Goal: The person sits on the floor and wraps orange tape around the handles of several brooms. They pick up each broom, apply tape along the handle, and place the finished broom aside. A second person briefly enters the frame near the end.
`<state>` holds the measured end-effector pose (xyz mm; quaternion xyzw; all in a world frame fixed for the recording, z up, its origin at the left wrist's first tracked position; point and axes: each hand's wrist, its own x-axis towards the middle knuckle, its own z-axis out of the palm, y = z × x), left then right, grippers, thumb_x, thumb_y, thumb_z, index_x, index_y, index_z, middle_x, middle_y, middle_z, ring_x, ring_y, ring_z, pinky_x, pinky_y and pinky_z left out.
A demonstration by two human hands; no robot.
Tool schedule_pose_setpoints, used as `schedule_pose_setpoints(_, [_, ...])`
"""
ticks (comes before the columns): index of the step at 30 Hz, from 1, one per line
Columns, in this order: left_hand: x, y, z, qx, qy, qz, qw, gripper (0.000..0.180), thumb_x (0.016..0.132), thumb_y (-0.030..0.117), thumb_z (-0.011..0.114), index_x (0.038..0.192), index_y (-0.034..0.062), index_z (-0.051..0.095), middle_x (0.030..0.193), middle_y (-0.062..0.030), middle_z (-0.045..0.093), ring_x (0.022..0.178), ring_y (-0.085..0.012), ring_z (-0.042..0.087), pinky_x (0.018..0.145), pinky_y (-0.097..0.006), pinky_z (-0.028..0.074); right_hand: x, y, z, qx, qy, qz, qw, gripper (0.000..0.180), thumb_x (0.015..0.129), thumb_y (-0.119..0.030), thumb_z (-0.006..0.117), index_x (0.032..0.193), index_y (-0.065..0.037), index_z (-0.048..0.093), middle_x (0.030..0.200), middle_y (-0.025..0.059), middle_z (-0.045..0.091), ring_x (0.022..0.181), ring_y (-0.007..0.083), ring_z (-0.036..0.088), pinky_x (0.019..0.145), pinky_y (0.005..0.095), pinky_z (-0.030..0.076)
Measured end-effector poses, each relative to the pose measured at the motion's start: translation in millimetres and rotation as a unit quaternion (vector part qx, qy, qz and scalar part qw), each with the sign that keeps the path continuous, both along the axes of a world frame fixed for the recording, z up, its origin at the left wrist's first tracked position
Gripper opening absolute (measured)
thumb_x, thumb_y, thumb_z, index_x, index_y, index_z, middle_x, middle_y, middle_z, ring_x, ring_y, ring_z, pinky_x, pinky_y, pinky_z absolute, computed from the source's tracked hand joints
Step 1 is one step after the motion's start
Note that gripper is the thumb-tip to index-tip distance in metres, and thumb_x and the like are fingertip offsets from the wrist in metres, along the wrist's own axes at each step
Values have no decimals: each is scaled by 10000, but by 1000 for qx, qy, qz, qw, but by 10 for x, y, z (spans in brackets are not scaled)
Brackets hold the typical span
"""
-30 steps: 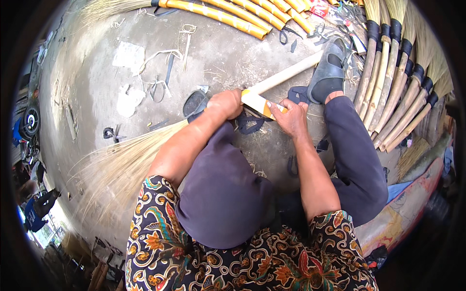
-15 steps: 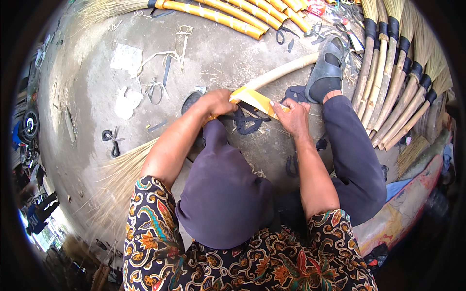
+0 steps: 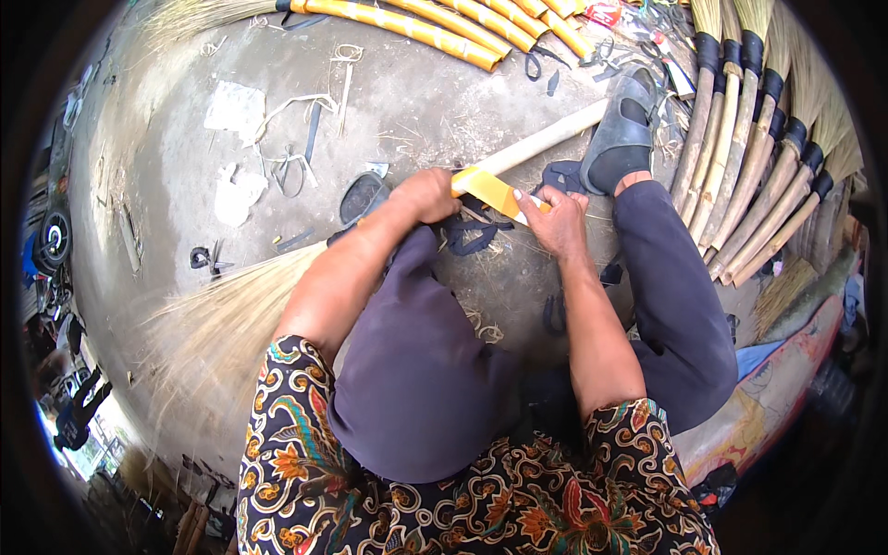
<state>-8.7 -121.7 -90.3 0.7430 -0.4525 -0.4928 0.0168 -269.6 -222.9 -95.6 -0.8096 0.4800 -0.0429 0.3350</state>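
Note:
My left hand (image 3: 427,195) is closed around the handle of a broom, where yellow wrapping covers it. The broom's pale bare handle (image 3: 546,139) runs up to the right, its far end by my right shoe. Its straw bristles (image 3: 240,301) fan out at the left beyond my left forearm. A yellow strip (image 3: 490,191) stretches from the handle to my right hand (image 3: 556,220), which pinches its free end between thumb and fingers. The strip lies slantwise, partly round the handle. My left palm and the part of the handle beneath my forearm are hidden.
Yellow-wrapped broom handles (image 3: 398,35) lie at the top. Several brooms with bare handles and black bands (image 3: 708,148) stand in a row at the right. Black strip scraps (image 3: 474,237), scissors (image 3: 215,261) and white plastic pieces (image 3: 238,194) litter the concrete floor. My right shoe (image 3: 622,134) rests beside the handle's end.
The broom has turned about its length, its handle now looking straighter and its bristles shifted. My left hand has moved slightly right, and the yellow strip between my hands is shorter.

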Motion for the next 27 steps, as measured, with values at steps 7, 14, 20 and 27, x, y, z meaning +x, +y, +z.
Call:
schedule_pose_setpoints(7, [-18, 83, 28, -69, -118, 12, 991, 431, 973, 380, 731, 1143, -8, 651, 1013, -303, 763, 1036, -507, 728, 924, -550, 583, -3, -1, -14, 1, -20, -34, 999, 590, 904, -603, 800, 731, -51, 688, 733, 164, 671, 927, 360, 532, 919, 461, 420])
schedule_pose_setpoints(14, [136, 143, -32, 45, 126, 85, 987, 525, 937, 494, 833, 1038, 23, 625, 736, -91, 665, 693, -248, 674, 675, -414, 535, -73, -45, -23, 1, 18, -35, 999, 574, 899, -611, 802, 746, -69, 694, 750, 163, 681, 944, 356, 523, 928, 459, 419])
schedule_pose_setpoints(20, [257, 411, -328, -214, 3, 58, 975, 529, 968, 509, 804, 1088, 19, 643, 935, -172, 699, 952, -325, 713, 793, -436, 542, -57, -39, -49, -18, -17, -34, 999, 561, 913, -598, 796, 717, -88, 669, 709, 158, 645, 865, 343, 515, 920, 451, 397])
schedule_pose_setpoints(27, [92, 247, 44, -34, 33, 71, 996, 613, 1118, 564, 525, 1241, -20, 661, 1034, -272, 739, 1047, -379, 720, 958, -474, 558, 31, -55, -33, -4, 37, -22, 999, 540, 928, -578, 800, 764, -74, 697, 740, 124, 647, 958, 317, 492, 934, 444, 423])
